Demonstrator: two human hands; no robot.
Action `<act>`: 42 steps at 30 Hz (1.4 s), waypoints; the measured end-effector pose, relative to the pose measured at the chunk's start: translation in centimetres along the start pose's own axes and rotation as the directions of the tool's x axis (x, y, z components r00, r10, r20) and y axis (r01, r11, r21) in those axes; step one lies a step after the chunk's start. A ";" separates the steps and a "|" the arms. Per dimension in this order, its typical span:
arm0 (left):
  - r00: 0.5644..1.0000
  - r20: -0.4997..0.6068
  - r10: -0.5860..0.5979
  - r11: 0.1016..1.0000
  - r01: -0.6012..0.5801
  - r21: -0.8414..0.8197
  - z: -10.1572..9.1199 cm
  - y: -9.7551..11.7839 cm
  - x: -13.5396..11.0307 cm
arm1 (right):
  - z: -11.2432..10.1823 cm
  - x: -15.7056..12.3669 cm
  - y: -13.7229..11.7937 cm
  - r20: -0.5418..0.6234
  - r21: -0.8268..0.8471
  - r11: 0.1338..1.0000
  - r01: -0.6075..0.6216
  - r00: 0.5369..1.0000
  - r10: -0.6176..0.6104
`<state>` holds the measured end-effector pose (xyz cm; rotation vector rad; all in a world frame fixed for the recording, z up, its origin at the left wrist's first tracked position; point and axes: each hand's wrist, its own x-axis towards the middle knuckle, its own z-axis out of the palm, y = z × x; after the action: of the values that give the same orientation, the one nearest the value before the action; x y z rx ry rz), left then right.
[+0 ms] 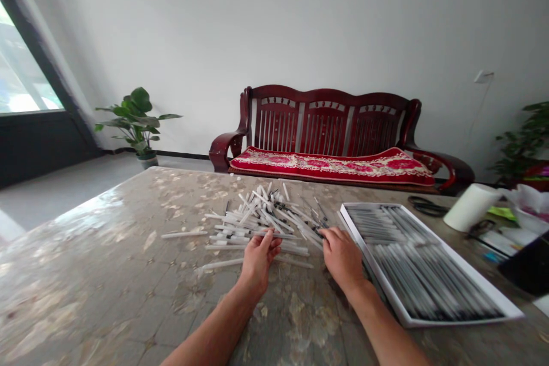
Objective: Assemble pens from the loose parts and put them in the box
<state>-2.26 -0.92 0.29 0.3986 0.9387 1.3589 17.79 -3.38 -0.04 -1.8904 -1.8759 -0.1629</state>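
A loose heap of white, translucent pen barrels (240, 218) with some dark parts lies mid-table, pointing in many directions. At the heap's near edge, my left hand (257, 260) has its thumb and index finger pinched on a slim pen barrel (286, 235) that sticks out to the right. My right hand (343, 257) is closed at the heap's right side, fingertips down by several thin dark refills (318, 213). What it grips, if anything, is hidden by the fingers. Right of it, a white shallow box (465, 266) holds rows of clear pens with dark tips.
The patterned tabletop (107, 274) extends to the left. Beyond the box are black scissors (429, 206), a white roll (472, 207) and a dark object (525, 266). A wooden bench (323, 120) with a red cover stands behind the table, a potted plant (139, 120) to its left.
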 end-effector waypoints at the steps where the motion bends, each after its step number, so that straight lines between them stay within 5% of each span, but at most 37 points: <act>1: 1.000 0.004 -0.001 1.000 0.001 0.000 0.0 0.0 0.0 | 0.0 0.0 0.0 0.004 -0.010 1.000 0.010 1.000 -0.010; 8: 1.000 -0.003 0.007 0.999 -0.007 -0.044 0.0 0.0 0.0 | 0.2 -0.4 -1.2 0.060 0.037 0.994 0.104 0.993 -0.106; 19: 0.997 -0.060 0.045 0.994 -0.051 -0.099 -0.2 0.1 0.5 | -0.5 -0.4 -1.4 0.069 0.050 0.995 0.085 0.994 -0.089; 24: 0.997 -0.060 0.043 0.992 -0.049 -0.114 -0.2 0.0 0.5 | -0.8 0.5 -2.3 0.132 0.063 0.985 0.159 0.977 -0.166; 34: 0.995 -0.078 0.058 0.993 -0.066 -0.103 -0.4 0.0 1.0 | -0.1 3.9 -3.4 0.186 0.125 0.989 0.075 0.978 -0.097; 42: 0.993 -0.082 0.080 0.992 -0.087 -0.088 -0.4 0.1 1.0 | 1.3 4.0 -4.8 0.205 0.040 0.959 0.280 0.937 -0.282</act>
<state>-2.73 -0.05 -0.18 0.3200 0.9292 1.4975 13.03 0.58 1.54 -1.6779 -2.2814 -0.0459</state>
